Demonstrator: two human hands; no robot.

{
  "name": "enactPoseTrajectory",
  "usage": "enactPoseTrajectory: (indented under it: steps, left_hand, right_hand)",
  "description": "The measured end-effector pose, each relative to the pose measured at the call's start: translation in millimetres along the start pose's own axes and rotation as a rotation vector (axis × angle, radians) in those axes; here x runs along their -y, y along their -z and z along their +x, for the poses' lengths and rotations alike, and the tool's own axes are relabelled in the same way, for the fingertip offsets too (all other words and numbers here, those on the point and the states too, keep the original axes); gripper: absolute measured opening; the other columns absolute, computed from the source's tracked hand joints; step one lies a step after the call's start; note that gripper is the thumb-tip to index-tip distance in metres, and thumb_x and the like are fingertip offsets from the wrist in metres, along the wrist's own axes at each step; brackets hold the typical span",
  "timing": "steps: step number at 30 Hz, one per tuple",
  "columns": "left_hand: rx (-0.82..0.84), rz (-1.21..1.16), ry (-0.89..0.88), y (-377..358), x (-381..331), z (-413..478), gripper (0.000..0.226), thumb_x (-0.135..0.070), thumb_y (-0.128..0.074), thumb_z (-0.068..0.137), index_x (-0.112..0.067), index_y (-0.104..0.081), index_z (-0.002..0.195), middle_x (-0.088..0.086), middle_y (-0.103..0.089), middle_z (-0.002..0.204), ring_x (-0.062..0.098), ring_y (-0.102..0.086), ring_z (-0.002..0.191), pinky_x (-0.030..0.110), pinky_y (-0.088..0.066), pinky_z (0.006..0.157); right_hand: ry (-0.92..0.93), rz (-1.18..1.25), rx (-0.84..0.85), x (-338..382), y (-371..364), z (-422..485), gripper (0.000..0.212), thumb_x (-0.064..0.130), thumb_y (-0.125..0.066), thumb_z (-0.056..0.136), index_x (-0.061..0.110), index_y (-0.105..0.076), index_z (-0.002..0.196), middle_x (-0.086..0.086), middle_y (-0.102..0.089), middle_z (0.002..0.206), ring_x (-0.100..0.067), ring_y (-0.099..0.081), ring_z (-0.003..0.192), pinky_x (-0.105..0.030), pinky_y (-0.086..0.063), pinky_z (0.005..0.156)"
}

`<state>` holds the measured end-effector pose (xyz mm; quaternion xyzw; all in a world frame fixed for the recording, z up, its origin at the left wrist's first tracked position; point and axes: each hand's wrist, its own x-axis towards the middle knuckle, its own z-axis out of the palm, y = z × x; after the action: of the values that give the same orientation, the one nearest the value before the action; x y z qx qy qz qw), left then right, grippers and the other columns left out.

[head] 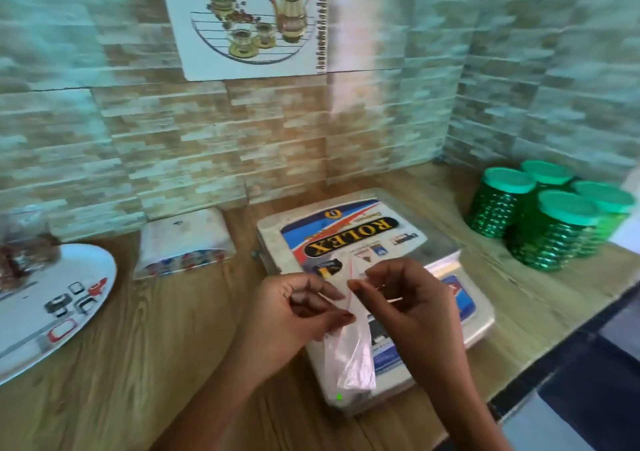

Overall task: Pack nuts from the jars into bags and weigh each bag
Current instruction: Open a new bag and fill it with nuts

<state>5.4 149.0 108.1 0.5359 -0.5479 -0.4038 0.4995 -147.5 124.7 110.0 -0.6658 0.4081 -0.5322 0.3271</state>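
A small clear plastic bag (349, 360) with a red zip strip hangs in front of me over the weighing scale (353, 232). My left hand (294, 315) pinches one side of its mouth and my right hand (405, 301) pinches the other side. The bag looks empty. Several green jars (550, 222) with turquoise lids stand closed at the back right of the wooden counter. The scale's platform carries a "ROLEX" label and nothing lies on it.
A white plate (52, 305) at the left edge holds a bag of brown nuts (24, 242). A white box (183, 242) lies against the tiled wall. The counter's front edge (568, 333) runs diagonally at the right.
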Motion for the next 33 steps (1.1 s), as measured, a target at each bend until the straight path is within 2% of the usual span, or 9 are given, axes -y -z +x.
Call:
enactPoseTrajectory:
  steps: [3,7,11,15,19,22,26,30,33]
  left_hand:
    - [0.028,0.074,-0.047,-38.3,-2.2,6.1,0.026,-0.028,-0.08,0.049,-0.02,-0.066,0.069,0.001,-0.069,0.058,0.012,-0.065,0.054,0.023,-0.05,0.053]
    - [0.079,0.173,-0.048,-85.2,-11.5,12.1,0.025,-0.036,-0.077,0.052,-0.024,-0.064,0.069,-0.007,-0.067,0.057,0.007,-0.063,0.055,0.023,-0.053,0.06]
    - [0.084,0.173,-0.103,-123.0,-14.3,23.0,0.026,-0.051,-0.067,0.057,-0.028,-0.066,0.068,-0.009,-0.068,0.063,0.007,-0.065,0.059,0.026,-0.057,0.064]
    - [0.059,0.239,-0.141,-159.7,-7.2,38.1,0.012,-0.022,-0.075,0.073,-0.026,-0.064,0.075,-0.014,-0.069,0.075,0.006,-0.066,0.066,0.023,-0.056,0.063]
    - [0.067,0.426,-0.3,-194.0,-4.2,50.6,0.026,-0.004,-0.062,0.083,-0.029,-0.068,0.082,-0.023,-0.064,0.109,-0.006,-0.06,0.096,0.013,-0.05,0.08]
    - [0.085,0.542,-0.347,-218.4,-3.5,61.5,0.035,-0.003,-0.052,0.09,-0.023,-0.064,0.117,-0.02,-0.054,0.123,-0.006,-0.051,0.112,0.019,-0.044,0.098]
    - [0.18,0.551,-0.203,-246.2,-7.3,71.6,0.055,-0.008,-0.055,0.091,-0.031,-0.036,0.137,-0.023,-0.039,0.138,-0.009,-0.056,0.089,0.007,-0.045,0.085]
    - [0.069,0.684,-0.228,-247.6,-10.7,90.4,0.058,-0.006,-0.055,0.089,-0.033,-0.032,0.135,-0.031,-0.029,0.136,-0.008,-0.049,0.108,0.001,-0.04,0.087]
    - [0.103,0.646,-0.219,-249.8,-15.2,102.5,0.059,-0.002,-0.056,0.087,-0.029,-0.036,0.136,-0.034,-0.031,0.134,-0.011,-0.056,0.075,0.003,-0.046,0.069]
  right_hand:
    - [-0.12,0.028,-0.024,-11.4,28.1,-0.9,0.027,0.038,-0.074,0.06,0.023,-0.064,0.079,0.009,-0.069,0.072,-0.005,-0.064,0.062,-0.013,-0.047,0.054]
    - [-0.225,0.113,-0.025,-27.0,69.5,2.2,0.021,0.004,-0.077,0.071,0.016,-0.064,0.081,0.003,-0.072,0.072,-0.012,-0.069,0.066,-0.02,-0.053,0.059]
    - [-0.286,0.236,-0.04,-41.0,110.5,6.3,0.017,-0.003,-0.072,0.074,0.011,-0.065,0.082,-0.003,-0.073,0.072,-0.012,-0.069,0.064,-0.018,-0.051,0.056]
    - [-0.328,0.242,-0.076,-58.8,148.8,11.8,0.016,-0.008,-0.068,0.076,0.007,-0.062,0.079,-0.007,-0.072,0.069,-0.014,-0.068,0.061,-0.02,-0.052,0.055]
    - [-0.245,-0.195,-0.059,-80.8,178.6,17.2,0.036,-0.009,-0.065,0.078,0.025,-0.066,0.066,0.012,-0.069,0.07,-0.004,-0.064,0.068,-0.021,-0.054,0.069]
    - [-0.134,-0.441,-0.022,-90.1,195.2,24.0,0.03,-0.001,-0.066,0.08,0.029,-0.071,0.079,0.023,-0.062,0.074,0.004,-0.06,0.074,-0.011,-0.046,0.068]
    - [-0.149,-0.648,0.134,-100.9,215.2,32.6,0.028,0.022,-0.074,0.078,0.028,-0.065,0.104,0.022,-0.048,0.099,0.002,-0.054,0.083,-0.012,-0.047,0.074]
    - [-0.155,-0.831,0.13,-110.7,251.0,48.8,0.023,0.019,-0.064,0.087,0.032,-0.067,0.106,0.018,-0.047,0.11,-0.001,-0.052,0.094,-0.012,-0.043,0.083]
    - [-0.133,-0.804,0.095,-121.7,270.2,58.1,0.021,0.019,-0.068,0.084,0.03,-0.071,0.101,0.014,-0.052,0.11,-0.003,-0.052,0.095,-0.017,-0.044,0.083]
